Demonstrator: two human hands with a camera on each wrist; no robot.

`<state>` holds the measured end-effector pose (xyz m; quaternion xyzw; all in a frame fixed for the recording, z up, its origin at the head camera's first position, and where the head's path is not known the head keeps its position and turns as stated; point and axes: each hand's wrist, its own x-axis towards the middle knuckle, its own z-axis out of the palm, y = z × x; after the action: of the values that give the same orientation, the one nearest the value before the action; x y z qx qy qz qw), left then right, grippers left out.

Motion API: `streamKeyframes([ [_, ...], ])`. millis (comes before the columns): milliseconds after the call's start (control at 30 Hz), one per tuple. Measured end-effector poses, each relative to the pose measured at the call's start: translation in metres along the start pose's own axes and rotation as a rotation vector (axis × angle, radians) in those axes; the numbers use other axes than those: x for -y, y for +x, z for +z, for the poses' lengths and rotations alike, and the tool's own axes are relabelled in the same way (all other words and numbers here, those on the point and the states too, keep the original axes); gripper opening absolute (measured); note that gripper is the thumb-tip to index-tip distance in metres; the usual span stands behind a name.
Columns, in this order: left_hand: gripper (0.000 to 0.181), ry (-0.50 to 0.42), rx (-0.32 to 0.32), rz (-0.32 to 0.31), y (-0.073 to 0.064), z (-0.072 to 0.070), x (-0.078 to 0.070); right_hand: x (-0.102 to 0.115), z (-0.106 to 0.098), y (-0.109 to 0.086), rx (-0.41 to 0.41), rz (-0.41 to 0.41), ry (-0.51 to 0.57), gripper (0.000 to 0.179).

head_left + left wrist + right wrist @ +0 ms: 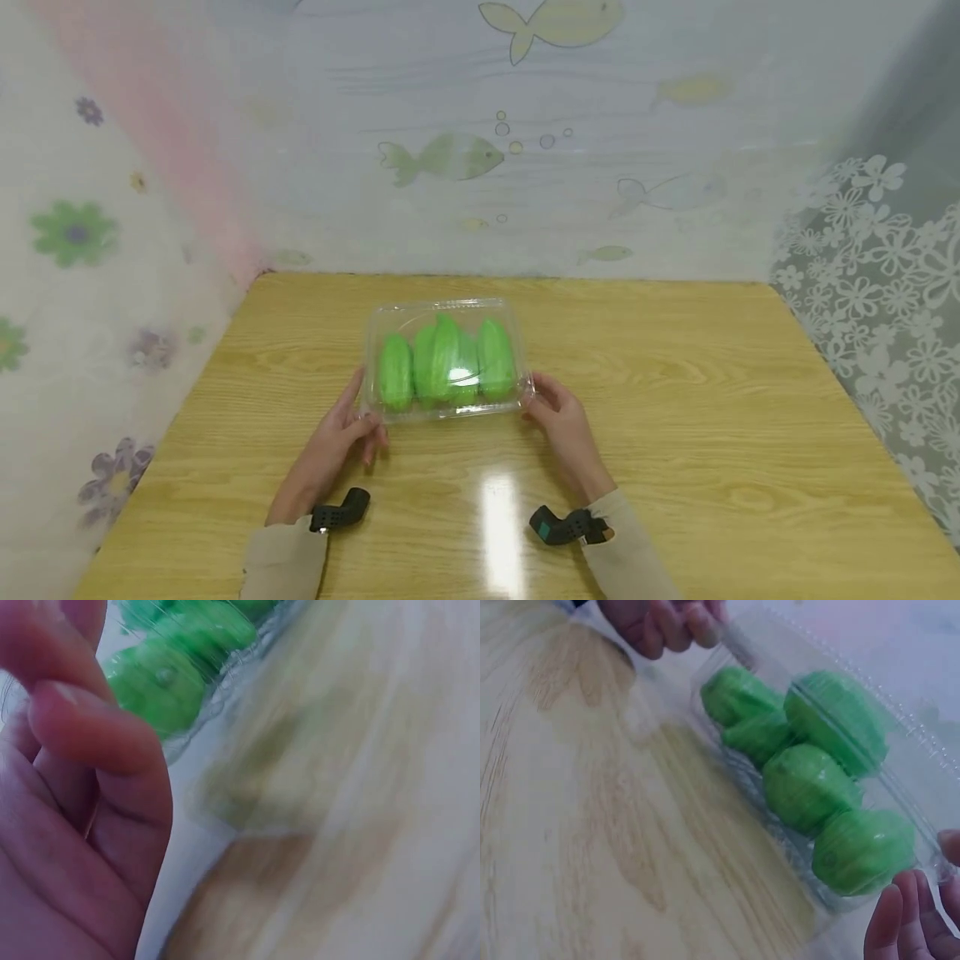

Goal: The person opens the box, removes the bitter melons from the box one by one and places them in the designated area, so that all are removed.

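A clear plastic clamshell box (431, 308) with several green, ridged, elongated fruits (396, 372) inside is in the middle of the head view. My left hand (327, 443) holds its near left corner, thumb on the front edge and some fingers underneath. On the opposite side, my right hand (564, 427) pinches the near right corner. The right wrist view shows the box tilted and apparently raised off the table, lid shut over the fruits (862, 851). In the left wrist view, curled fingers (97, 731) hide part of the box.
The wood-grain table (712, 433) reaches back to a wall (315, 192) painted with fish. A flower-patterned wall (60, 333) borders it on the left, and a white floral panel (877, 317) on the right. Black wrist-worn devices (341, 510) sit on both wrists.
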<state>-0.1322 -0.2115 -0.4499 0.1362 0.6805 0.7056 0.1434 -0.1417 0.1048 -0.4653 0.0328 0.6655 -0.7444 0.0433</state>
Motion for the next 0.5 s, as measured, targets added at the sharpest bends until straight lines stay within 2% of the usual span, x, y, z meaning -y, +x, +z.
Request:
streamKeyframes([
  [267,0.065,-0.05,-0.032,-0.027,-0.009,0.007,-0.004,0.006,0.001,-0.009,0.037,-0.004,-0.036,0.041],
  [500,0.059,-0.122,-0.071,-0.016,-0.014,0.013,-0.006,0.024,0.009,-0.024,0.055,-0.048,-0.1,0.037],
])
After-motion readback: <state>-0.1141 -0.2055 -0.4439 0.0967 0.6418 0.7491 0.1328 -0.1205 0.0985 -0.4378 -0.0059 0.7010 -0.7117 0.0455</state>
